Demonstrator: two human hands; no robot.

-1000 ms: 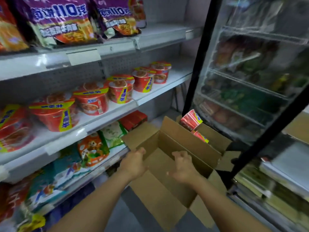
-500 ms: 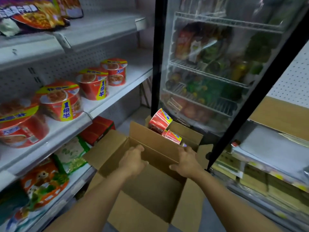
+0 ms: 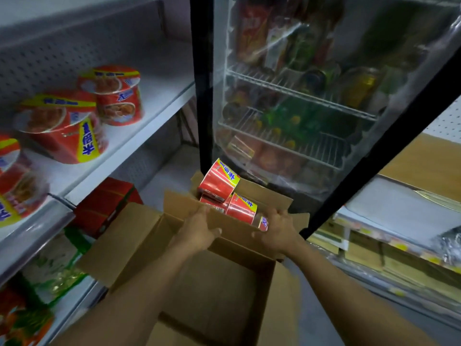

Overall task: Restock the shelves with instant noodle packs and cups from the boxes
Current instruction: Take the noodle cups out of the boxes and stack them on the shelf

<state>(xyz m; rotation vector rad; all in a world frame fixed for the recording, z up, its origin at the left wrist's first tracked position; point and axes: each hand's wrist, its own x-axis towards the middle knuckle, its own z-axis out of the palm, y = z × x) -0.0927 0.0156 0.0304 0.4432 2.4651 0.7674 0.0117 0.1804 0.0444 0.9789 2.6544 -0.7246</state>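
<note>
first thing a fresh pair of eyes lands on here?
Probably the two hands, left hand and right hand, gripping the far wall of the open near box at centre. Just beyond it, red noodle cups lie tipped in a second box by the glass-door fridge. Matching cups on the shelf stand upper left.

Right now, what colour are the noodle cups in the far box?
Red with a yellow band, the noodle cups show best in the head view.
</note>
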